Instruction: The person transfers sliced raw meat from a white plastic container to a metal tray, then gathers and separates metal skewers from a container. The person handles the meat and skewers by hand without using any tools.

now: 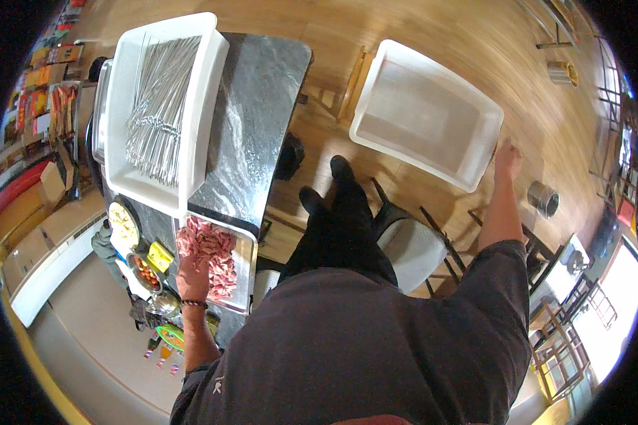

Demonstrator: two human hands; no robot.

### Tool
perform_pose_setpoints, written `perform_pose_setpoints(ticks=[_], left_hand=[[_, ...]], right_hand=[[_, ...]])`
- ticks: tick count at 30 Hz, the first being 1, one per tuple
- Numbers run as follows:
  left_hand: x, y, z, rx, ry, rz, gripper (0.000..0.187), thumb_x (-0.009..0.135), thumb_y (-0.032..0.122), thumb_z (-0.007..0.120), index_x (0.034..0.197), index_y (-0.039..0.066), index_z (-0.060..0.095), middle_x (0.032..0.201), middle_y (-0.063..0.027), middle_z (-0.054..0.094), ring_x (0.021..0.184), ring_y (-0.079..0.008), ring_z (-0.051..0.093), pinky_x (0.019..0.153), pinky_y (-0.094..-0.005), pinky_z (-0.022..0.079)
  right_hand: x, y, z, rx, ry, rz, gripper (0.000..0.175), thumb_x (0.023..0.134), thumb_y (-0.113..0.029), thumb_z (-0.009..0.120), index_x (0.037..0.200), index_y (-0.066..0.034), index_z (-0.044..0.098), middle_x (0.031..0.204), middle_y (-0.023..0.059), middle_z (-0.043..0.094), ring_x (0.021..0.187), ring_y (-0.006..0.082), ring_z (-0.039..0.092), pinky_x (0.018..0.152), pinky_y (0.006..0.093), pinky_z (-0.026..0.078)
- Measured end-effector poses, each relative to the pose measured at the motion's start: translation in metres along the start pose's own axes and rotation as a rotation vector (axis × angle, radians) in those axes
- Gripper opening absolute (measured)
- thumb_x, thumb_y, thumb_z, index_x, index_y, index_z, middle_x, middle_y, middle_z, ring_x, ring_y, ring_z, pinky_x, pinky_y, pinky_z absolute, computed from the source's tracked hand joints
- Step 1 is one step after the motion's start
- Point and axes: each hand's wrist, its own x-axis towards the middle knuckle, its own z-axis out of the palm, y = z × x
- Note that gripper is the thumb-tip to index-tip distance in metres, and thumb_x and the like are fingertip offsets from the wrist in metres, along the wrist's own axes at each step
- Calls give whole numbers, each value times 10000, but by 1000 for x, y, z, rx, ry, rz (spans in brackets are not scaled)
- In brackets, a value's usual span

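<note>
My left hand [193, 279], with a beaded bracelet at the wrist, reaches into raw sliced meat [220, 255] on a metal tray [247, 276]. Its fingertips are hidden, so I cannot tell whether they grip any. Beyond the tray, a deep white plastic tub [204, 106] holds many thin metal skewers [162, 111], with their ends bunched nearer me. My right hand [509, 159] is stretched out to the right, its fingers curled, just beside the end of a second white plastic tub [425, 106]. Whether it touches that tub or holds something small is unclear.
The dark marbled table [255, 95] also bears a plate of pale pieces [123, 223], a yellow box [160, 257] and a bowl of reddish pieces [146, 273]. A grey-seated chair [412, 249] stands right of my legs. Metal bins [543, 199] stand on the wooden floor farther right.
</note>
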Motion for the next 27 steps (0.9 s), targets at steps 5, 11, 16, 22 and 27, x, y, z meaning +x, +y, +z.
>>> perform_pose_setpoints(ticks=[5, 11, 16, 22, 27], left_hand=[[4, 2, -1, -104, -42, -76, 339, 938, 324, 755, 1088, 20, 740, 1087, -235, 734, 1043, -443, 697, 900, -515, 559], [12, 8, 5, -38, -92, -116, 427, 950, 365, 721, 1214, 30, 709, 1151, -243, 730, 1096, -455, 683, 956, -527, 550], [17, 10, 5, 0, -93, -167, 424, 927, 376, 712, 1194, 46, 720, 1167, -231, 738, 1118, -435, 687, 968, -528, 547], [16, 12, 9, 29, -100, -255, 443, 938, 442, 694, 1141, 49, 718, 1145, -234, 739, 1079, -430, 707, 940, -536, 561], [9, 14, 1, -162, -5, -238, 399, 922, 370, 698, 1145, 41, 724, 1180, -236, 721, 1104, -429, 695, 948, -519, 560]], right_hand=[[-24, 10, 11, 543, -404, 455, 469, 1053, -431, 556, 1252, -58, 760, 1127, 100, 780, 967, 303, 755, 802, 530, 587], [-47, 14, 25, 682, -605, 331, 378, 1035, -244, 596, 1380, -113, 679, 1143, 64, 747, 903, 226, 716, 669, 424, 607], [-67, 24, 36, 603, -703, 136, 323, 1013, -181, 606, 1319, -119, 688, 1039, 65, 746, 755, 191, 677, 632, 413, 613], [-92, 48, 60, 639, -786, -63, 398, 986, -181, 675, 1362, -55, 642, 1127, 96, 710, 971, 242, 704, 797, 479, 631], [-81, 36, 51, 356, -904, -315, 438, 1016, -164, 663, 1440, -90, 581, 1263, 109, 683, 1128, 287, 680, 886, 515, 613]])
